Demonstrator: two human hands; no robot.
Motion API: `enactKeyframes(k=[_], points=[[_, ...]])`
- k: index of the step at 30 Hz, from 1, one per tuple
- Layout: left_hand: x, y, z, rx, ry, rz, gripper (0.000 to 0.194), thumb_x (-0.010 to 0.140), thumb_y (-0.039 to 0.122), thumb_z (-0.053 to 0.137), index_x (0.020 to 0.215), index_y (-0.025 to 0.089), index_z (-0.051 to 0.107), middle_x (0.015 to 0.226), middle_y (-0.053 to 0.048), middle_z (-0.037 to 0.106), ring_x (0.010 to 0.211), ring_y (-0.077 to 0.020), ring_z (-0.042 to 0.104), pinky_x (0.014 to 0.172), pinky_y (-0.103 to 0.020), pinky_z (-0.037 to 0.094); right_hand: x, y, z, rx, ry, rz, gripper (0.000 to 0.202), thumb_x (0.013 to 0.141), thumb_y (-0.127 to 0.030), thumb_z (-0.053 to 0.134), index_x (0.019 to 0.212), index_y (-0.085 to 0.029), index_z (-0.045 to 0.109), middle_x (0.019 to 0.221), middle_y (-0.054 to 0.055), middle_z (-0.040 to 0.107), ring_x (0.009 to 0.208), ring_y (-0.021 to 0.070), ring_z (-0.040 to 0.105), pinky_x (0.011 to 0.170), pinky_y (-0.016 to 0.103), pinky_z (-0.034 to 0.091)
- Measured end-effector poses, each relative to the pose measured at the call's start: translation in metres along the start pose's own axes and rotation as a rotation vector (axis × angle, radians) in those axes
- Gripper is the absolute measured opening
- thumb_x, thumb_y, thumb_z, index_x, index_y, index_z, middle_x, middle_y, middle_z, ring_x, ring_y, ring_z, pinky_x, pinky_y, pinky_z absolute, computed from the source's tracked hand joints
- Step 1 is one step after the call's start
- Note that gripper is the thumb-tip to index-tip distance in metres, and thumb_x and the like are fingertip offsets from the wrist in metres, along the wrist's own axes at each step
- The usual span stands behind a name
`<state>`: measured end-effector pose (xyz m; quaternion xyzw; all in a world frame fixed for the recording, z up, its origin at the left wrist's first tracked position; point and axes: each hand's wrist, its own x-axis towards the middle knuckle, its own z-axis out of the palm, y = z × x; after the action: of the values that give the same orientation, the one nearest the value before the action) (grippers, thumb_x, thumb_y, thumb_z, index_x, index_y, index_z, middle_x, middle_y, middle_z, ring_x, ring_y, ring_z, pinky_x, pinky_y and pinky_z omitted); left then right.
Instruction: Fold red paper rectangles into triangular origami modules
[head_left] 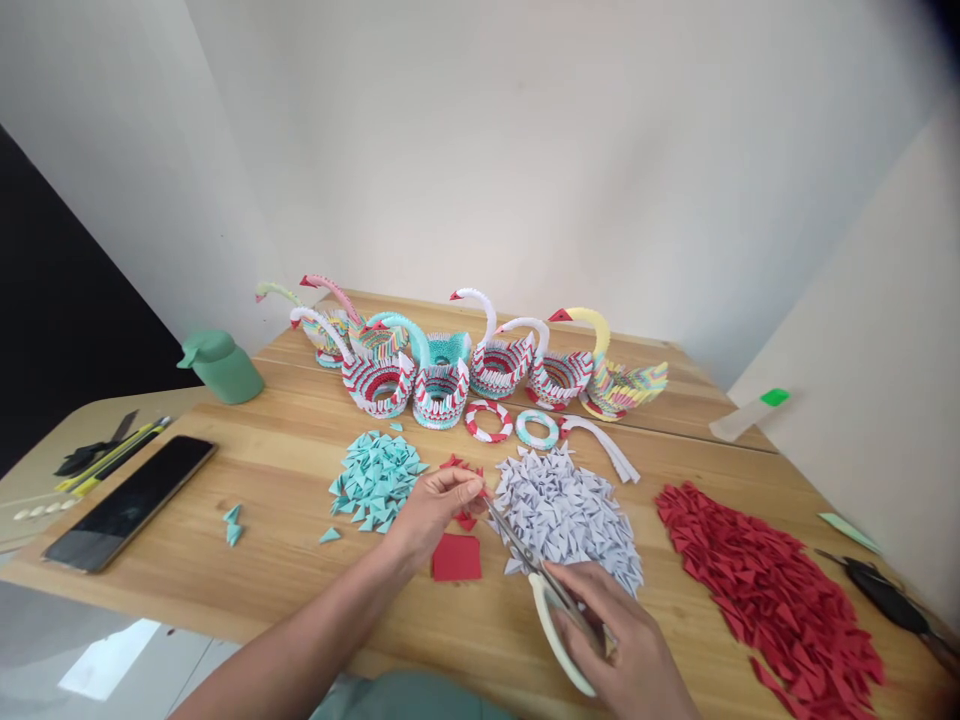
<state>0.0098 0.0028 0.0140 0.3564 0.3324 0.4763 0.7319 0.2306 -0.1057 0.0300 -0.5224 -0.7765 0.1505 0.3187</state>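
My left hand [429,512] is closed in a pinch on a small piece of red paper [484,491], partly hidden by the fingertips. In my right hand [622,640] is a pair of scissors [551,625] with white handles, its blade tips at the red piece. Below the left fingers lies a stack of red paper rectangles [456,560]. Small red folded bits [466,521] lie just behind that hand. A heap of teal folded triangles [379,475] is to its left, and a heap of pale lilac triangles [566,510] sits beyond the scissors.
Several folded-paper swans [379,385] line the back, with two paper rings [537,429] and a white swan neck [604,445] before them. Red triangles [765,600] are heaped at right, near a black-handled tool [885,595]. A phone [131,500] and green jug [221,368] stand left.
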Motion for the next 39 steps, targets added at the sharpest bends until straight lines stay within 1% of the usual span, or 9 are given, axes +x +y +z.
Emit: enactKeyframes(k=[7, 13, 19, 21, 25, 28, 31, 35, 39], points=[[-0.003, 0.008, 0.004, -0.128, -0.054, -0.080, 0.026, 0.068, 0.034, 0.081, 0.072, 0.011, 0.069, 0.076, -0.007, 0.072, 0.066, -0.0136, 0.064, 0.067, -0.025, 0.048, 0.003, -0.001, -0.002, 0.042, -0.030, 0.048, 0.030, 0.084, -0.018, 0.054, 0.111, -0.023, 0.065, 0.094, 0.005, 0.070, 0.075, 0.0150, 0.067, 0.066, 0.021, 0.055], [-0.003, 0.005, 0.003, -0.136, -0.078, -0.092, 0.024, 0.069, 0.034, 0.080, 0.074, 0.012, 0.070, 0.078, -0.006, 0.072, 0.066, -0.0130, 0.064, 0.067, -0.025, 0.048, 0.003, -0.002, -0.003, 0.053, -0.059, 0.089, 0.029, 0.085, -0.019, 0.054, 0.111, -0.024, 0.065, 0.094, 0.005, 0.070, 0.075, 0.0154, 0.067, 0.063, 0.021, 0.056], [-0.001, -0.004, 0.002, 0.004, 0.007, -0.067, 0.027, 0.064, 0.036, 0.082, 0.075, 0.013, 0.072, 0.078, -0.007, 0.074, 0.066, -0.0147, 0.064, 0.069, -0.027, 0.048, 0.002, -0.005, 0.005, -0.041, 0.089, -0.020, 0.032, 0.084, -0.015, 0.053, 0.112, -0.021, 0.066, 0.097, 0.009, 0.068, 0.088, 0.0193, 0.067, 0.078, 0.026, 0.055], [0.000, -0.005, 0.003, -0.003, 0.014, -0.061, 0.028, 0.064, 0.037, 0.083, 0.073, 0.013, 0.071, 0.078, -0.007, 0.074, 0.066, -0.0146, 0.065, 0.069, -0.027, 0.048, 0.003, -0.006, 0.008, -0.012, 0.107, 0.001, 0.031, 0.084, -0.017, 0.053, 0.112, -0.021, 0.067, 0.097, 0.009, 0.068, 0.088, 0.0192, 0.067, 0.077, 0.026, 0.055], [-0.001, 0.000, 0.003, -0.100, -0.033, -0.085, 0.026, 0.064, 0.034, 0.083, 0.069, 0.012, 0.069, 0.076, -0.007, 0.074, 0.068, -0.0152, 0.066, 0.071, -0.027, 0.049, 0.005, -0.004, 0.008, 0.172, 0.001, 0.185, 0.026, 0.085, -0.024, 0.056, 0.108, -0.023, 0.068, 0.091, 0.005, 0.069, 0.074, 0.0157, 0.066, 0.064, 0.021, 0.055], [-0.001, 0.004, 0.000, -0.206, -0.044, -0.141, 0.026, 0.065, 0.031, 0.083, 0.072, 0.012, 0.068, 0.076, -0.007, 0.073, 0.069, -0.0158, 0.067, 0.072, -0.028, 0.051, 0.004, -0.001, 0.002, 0.253, -0.044, 0.256, 0.027, 0.085, -0.028, 0.057, 0.108, -0.023, 0.069, 0.094, 0.005, 0.069, 0.073, 0.0155, 0.066, 0.063, 0.021, 0.054], [0.001, 0.004, -0.003, -0.260, -0.029, -0.180, 0.027, 0.066, 0.031, 0.083, 0.074, 0.012, 0.067, 0.075, -0.007, 0.073, 0.068, -0.0167, 0.069, 0.070, -0.027, 0.052, 0.003, 0.001, -0.003, 0.265, -0.051, 0.254, 0.028, 0.085, -0.029, 0.056, 0.109, -0.022, 0.069, 0.097, 0.007, 0.070, 0.075, 0.0166, 0.066, 0.063, 0.022, 0.054], [0.002, 0.002, -0.004, -0.283, 0.004, -0.199, 0.031, 0.061, 0.032, 0.086, 0.074, 0.012, 0.066, 0.071, -0.006, 0.072, 0.065, -0.0154, 0.069, 0.068, -0.025, 0.053, 0.004, -0.001, -0.004, 0.249, -0.072, 0.220, 0.027, 0.085, -0.029, 0.056, 0.108, -0.024, 0.070, 0.095, 0.006, 0.070, 0.077, 0.0174, 0.066, 0.064, 0.023, 0.054], [0.001, 0.003, -0.001, -0.283, -0.017, -0.207, 0.030, 0.062, 0.032, 0.085, 0.073, 0.012, 0.066, 0.072, -0.006, 0.072, 0.065, -0.0142, 0.068, 0.065, -0.024, 0.052, 0.007, -0.004, -0.002, 0.235, -0.094, 0.200, 0.026, 0.086, -0.030, 0.057, 0.108, -0.025, 0.070, 0.093, 0.006, 0.070, 0.074, 0.0168, 0.066, 0.061, 0.022, 0.054]])
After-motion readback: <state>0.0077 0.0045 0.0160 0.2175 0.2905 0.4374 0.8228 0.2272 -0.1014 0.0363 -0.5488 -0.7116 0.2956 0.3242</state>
